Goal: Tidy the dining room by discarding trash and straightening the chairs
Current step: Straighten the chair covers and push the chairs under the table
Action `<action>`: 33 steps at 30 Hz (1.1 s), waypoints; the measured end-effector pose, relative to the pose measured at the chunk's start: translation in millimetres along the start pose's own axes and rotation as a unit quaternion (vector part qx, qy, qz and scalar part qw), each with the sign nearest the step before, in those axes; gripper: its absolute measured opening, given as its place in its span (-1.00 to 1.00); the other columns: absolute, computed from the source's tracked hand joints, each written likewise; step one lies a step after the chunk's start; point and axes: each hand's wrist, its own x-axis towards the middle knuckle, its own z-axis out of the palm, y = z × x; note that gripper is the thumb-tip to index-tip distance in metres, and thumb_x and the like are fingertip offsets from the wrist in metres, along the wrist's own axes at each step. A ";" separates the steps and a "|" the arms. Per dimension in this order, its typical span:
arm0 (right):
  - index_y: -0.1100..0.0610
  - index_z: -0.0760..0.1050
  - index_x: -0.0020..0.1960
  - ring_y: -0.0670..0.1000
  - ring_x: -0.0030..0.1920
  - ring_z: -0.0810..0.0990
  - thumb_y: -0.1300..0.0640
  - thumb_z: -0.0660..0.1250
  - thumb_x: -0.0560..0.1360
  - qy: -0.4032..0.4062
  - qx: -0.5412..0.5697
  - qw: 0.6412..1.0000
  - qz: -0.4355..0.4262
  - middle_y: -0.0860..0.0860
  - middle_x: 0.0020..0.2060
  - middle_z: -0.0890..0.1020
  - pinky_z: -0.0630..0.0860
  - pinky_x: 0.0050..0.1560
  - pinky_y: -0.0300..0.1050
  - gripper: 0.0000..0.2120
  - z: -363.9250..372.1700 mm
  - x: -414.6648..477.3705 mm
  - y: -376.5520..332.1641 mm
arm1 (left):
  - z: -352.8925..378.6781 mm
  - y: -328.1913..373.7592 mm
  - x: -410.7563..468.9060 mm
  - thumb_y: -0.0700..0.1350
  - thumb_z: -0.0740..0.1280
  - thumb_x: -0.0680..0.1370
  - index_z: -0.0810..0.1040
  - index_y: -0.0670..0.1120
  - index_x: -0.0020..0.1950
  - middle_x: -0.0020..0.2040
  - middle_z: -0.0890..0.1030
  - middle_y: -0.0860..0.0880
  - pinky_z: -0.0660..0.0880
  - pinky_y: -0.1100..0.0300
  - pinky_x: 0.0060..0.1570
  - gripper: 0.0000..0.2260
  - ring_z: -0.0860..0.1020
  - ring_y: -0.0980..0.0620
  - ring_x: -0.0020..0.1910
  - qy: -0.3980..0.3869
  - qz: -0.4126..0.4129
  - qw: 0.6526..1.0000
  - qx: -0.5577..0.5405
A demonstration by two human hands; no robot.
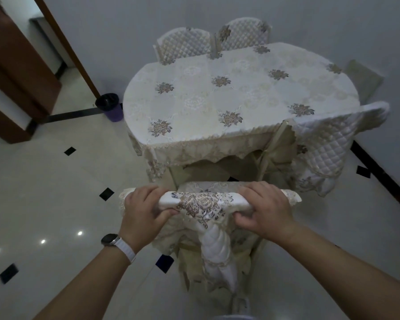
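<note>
The table (pixel 194 100) is hiding part of the bin (pixel 110 105) at its left edge. The near chair (pixel 201 204) is hiding the fingertips of the left grip (pixel 143 211) and right grip (pixel 267 212) behind its top rail.

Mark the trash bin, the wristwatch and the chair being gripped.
trash bin (pixel 107 100): head view, black liner at its mouth.
wristwatch (pixel 109 239): head view, dark face.
chair (pixel 200 203): head view, embroidered top rail.

Left hand (pixel 141 210) and right hand (pixel 264 209) grip the chair (pixel 201 205) top.
</note>
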 end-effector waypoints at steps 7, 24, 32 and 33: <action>0.14 0.62 -0.09 0.11 -0.17 0.56 -0.11 0.38 0.22 -0.078 0.009 0.996 -0.037 0.04 -0.16 0.62 0.39 -0.16 -0.06 -0.60 0.7 31.2 68.6 | 21.9 24.3 14.7 0.15 0.36 0.46 0.59 -0.09 0.13 0.01 0.56 -0.04 0.45 -0.08 -0.02 -0.62 0.46 0.00 0.00 0.017 0.004 0.999 -0.042; 0.14 0.62 -0.09 0.13 -0.24 0.53 -0.08 0.40 0.24 -0.112 0.073 0.988 -0.072 0.04 -0.21 0.58 0.48 -0.26 -0.02 -0.64 9.5 61.2 138.4 | 49.9 54.9 45.9 0.06 0.35 0.47 0.50 -0.03 0.14 0.00 0.53 -0.03 0.47 -0.11 -0.07 -0.71 0.45 -0.01 -0.01 0.036 -0.011 0.998 -0.042; 0.20 0.60 -0.09 0.15 -0.26 0.52 -0.03 0.42 0.22 -0.106 0.067 0.990 -0.058 0.08 -0.22 0.57 0.47 -0.26 -0.01 -0.63 4.3 65.2 150.8 | 57.1 59.1 67.7 0.05 0.36 0.49 0.58 -0.09 0.10 -0.03 0.55 -0.02 0.41 -0.02 -0.06 -0.72 0.46 -0.01 -0.05 0.048 0.027 0.997 -0.061; 0.21 0.60 -0.09 0.14 -0.26 0.51 -0.03 0.41 0.23 -0.106 0.064 0.991 -0.053 0.08 -0.22 0.57 0.47 -0.25 -0.02 -0.63 3.6 64.3 151.1 | 58.1 57.3 71.6 0.05 0.36 0.49 0.60 -0.12 0.09 -0.04 0.55 -0.02 0.42 -0.03 -0.06 -0.71 0.47 -0.02 -0.06 0.044 0.033 0.997 -0.059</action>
